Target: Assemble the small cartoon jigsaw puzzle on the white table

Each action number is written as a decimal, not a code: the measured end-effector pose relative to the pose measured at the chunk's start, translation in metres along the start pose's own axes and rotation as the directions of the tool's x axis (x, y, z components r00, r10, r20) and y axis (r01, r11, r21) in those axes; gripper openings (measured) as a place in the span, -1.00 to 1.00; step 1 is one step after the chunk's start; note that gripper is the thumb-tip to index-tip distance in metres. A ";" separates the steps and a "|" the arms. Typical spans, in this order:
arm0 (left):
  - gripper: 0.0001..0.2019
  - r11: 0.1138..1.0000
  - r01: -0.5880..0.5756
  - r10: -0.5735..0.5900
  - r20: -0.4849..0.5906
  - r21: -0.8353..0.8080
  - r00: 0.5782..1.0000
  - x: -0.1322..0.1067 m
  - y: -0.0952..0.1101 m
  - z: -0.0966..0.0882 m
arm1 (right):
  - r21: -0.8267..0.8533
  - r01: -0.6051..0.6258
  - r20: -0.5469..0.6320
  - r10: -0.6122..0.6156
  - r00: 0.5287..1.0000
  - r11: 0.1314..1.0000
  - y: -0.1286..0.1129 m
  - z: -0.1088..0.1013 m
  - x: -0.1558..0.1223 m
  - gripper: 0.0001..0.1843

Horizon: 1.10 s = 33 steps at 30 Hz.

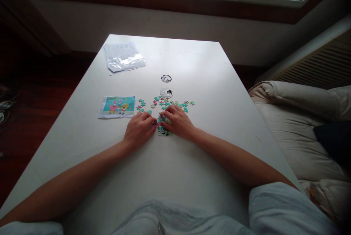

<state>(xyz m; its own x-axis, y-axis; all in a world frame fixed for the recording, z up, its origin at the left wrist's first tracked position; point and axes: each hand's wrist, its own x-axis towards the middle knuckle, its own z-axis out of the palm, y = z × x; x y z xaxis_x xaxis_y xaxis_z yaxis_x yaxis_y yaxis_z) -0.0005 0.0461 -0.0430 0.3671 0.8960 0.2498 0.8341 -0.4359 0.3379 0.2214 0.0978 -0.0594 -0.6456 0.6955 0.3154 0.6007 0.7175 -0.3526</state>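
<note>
A partly joined jigsaw puzzle (161, 130) with cartoon figures lies on the table in front of me. At its left edge my left hand (141, 127) pinches a small pinkish puzzle piece between thumb and fingertips. My right hand (177, 120) rests over the puzzle's right side, fingers apart and slightly bent, touching it and hiding part of it. Just beyond both hands are loose puzzle pieces (141, 102), mostly teal and green with some pink. To the left lies a picture sheet (118, 107) showing cartoon figures on a teal ground.
The white table (170, 180) has two round holes or inserts, a nearer one (166, 93) and a farther one (166, 78). Papers in a clear plastic sleeve (124, 57) lie at the far left. A cushioned beige seat (285, 129) stands on the right; windows are behind.
</note>
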 end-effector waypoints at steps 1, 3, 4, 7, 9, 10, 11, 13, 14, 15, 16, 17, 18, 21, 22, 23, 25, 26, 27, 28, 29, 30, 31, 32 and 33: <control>-0.87 1.000 0.010 -0.010 0.000 -0.013 1.000 0.000 0.000 0.000 | 0.005 0.002 0.002 -0.002 1.000 1.000 0.000 0.000 0.000 -0.68; -0.88 0.999 0.033 -0.033 0.001 -0.043 0.999 0.000 0.000 0.001 | 0.014 0.006 0.007 -0.006 1.000 1.000 0.000 0.001 -0.001 -0.68; -0.88 0.997 0.046 -0.046 0.004 -0.056 0.999 0.000 0.000 0.001 | 0.016 0.008 0.009 -0.008 1.000 1.000 0.000 0.001 -0.001 -0.68; -0.88 0.994 0.073 -0.072 0.017 -0.083 0.997 0.001 0.000 0.002 | 0.015 0.012 0.011 -0.012 1.000 1.000 -0.001 0.001 -0.001 -0.68; -0.88 0.992 0.085 -0.083 0.023 -0.094 0.996 0.001 0.000 0.003 | 0.014 0.015 0.014 -0.016 1.000 1.000 -0.001 0.001 0.000 -0.68; -0.88 0.991 0.089 -0.087 0.024 -0.099 0.996 0.001 0.000 0.003 | 0.015 0.017 0.015 -0.017 1.000 1.000 -0.001 0.001 0.000 -0.67; -0.88 0.991 0.092 -0.090 0.022 -0.101 0.996 0.001 0.000 0.003 | 0.015 0.018 0.013 -0.019 1.000 1.000 -0.002 0.001 0.000 -0.67; -0.89 0.991 0.092 -0.091 0.017 -0.101 0.996 0.001 0.000 0.003 | 0.017 0.018 0.008 -0.018 1.000 1.000 -0.002 0.000 0.000 -0.68; -0.89 0.991 0.091 -0.090 0.015 -0.099 0.996 0.001 0.000 0.003 | 0.017 0.018 0.006 -0.018 1.000 1.000 -0.002 0.000 0.000 -0.68; -0.89 0.991 0.089 -0.088 0.014 -0.099 0.996 0.000 0.000 0.003 | 0.018 0.017 0.005 -0.017 1.000 1.000 -0.002 0.001 0.000 -0.68; -0.89 0.991 0.087 -0.086 0.012 -0.101 0.996 0.000 0.001 0.003 | 0.018 0.017 0.005 -0.017 1.000 1.000 -0.002 0.001 0.000 -0.68; -0.88 0.991 0.084 -0.083 0.013 -0.104 0.996 0.000 0.001 0.003 | 0.019 0.017 0.006 -0.017 1.000 1.000 -0.002 0.001 0.000 -0.68; -0.88 0.991 0.082 -0.081 0.014 -0.109 0.997 0.000 0.001 0.004 | 0.020 0.018 0.009 -0.019 1.000 1.000 -0.002 0.001 0.000 -0.68; -0.86 0.991 0.069 -0.068 0.017 -0.115 0.998 0.000 0.000 0.004 | 0.021 0.022 0.016 -0.022 1.000 1.000 -0.003 0.001 0.000 -0.67; -0.86 0.992 0.065 -0.063 0.016 -0.112 0.998 0.000 0.000 0.004 | 0.021 0.022 0.016 -0.023 1.000 1.000 -0.003 0.001 0.000 -0.67; -0.86 0.993 0.061 -0.060 0.014 -0.106 0.998 0.000 0.000 0.005 | 0.020 0.022 0.015 -0.023 1.000 1.000 -0.003 0.001 0.000 -0.67; -0.88 0.994 0.060 -0.059 0.009 -0.086 0.998 0.000 0.000 0.005 | 0.018 0.021 0.012 -0.021 1.000 1.000 -0.003 0.001 0.000 -0.67; -0.88 0.995 0.062 -0.061 0.008 -0.076 0.998 0.000 0.000 0.005 | 0.017 0.021 0.010 -0.021 1.000 1.000 -0.003 0.001 0.000 -0.67; -0.89 0.996 0.064 -0.063 0.006 -0.068 0.998 0.000 0.000 0.004 | 0.016 0.022 0.009 -0.022 1.000 1.000 -0.003 0.001 0.000 -0.67; -0.90 0.996 0.064 -0.064 0.005 -0.063 0.998 0.000 0.000 0.004 | 0.014 0.023 0.009 -0.023 1.000 1.000 -0.003 0.001 0.000 -0.67; -0.90 0.996 0.063 -0.063 0.003 -0.061 0.998 0.000 0.000 0.004 | 0.011 0.023 0.009 -0.023 1.000 1.000 -0.003 0.001 0.000 -0.67; -0.91 0.996 0.061 -0.061 0.002 -0.060 0.998 0.000 0.000 0.004 | 0.008 0.024 0.010 -0.024 1.000 1.000 -0.003 0.001 0.000 -0.67; -0.92 0.996 0.059 -0.059 0.001 -0.060 0.998 0.000 0.001 0.004 | 0.003 0.025 0.011 -0.025 1.000 1.000 -0.003 0.001 -0.001 -0.67; -0.92 0.997 0.058 -0.058 0.001 -0.059 0.998 0.000 0.001 0.004 | -0.001 0.025 0.012 -0.025 1.000 1.000 -0.002 0.001 -0.001 -0.67; -0.93 0.997 0.057 -0.057 0.000 -0.057 0.998 0.000 0.001 0.004 | -0.003 0.026 0.012 -0.026 1.000 1.000 -0.002 0.002 -0.001 -0.67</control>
<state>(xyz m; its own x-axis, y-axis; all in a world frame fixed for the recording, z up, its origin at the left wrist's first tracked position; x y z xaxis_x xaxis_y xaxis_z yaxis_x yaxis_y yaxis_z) 0.0022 0.0462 -0.0461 0.3192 0.9193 0.2303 0.8289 -0.3886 0.4023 0.2197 0.0955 -0.0603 -0.6662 0.6765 0.3138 0.5856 0.7351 -0.3415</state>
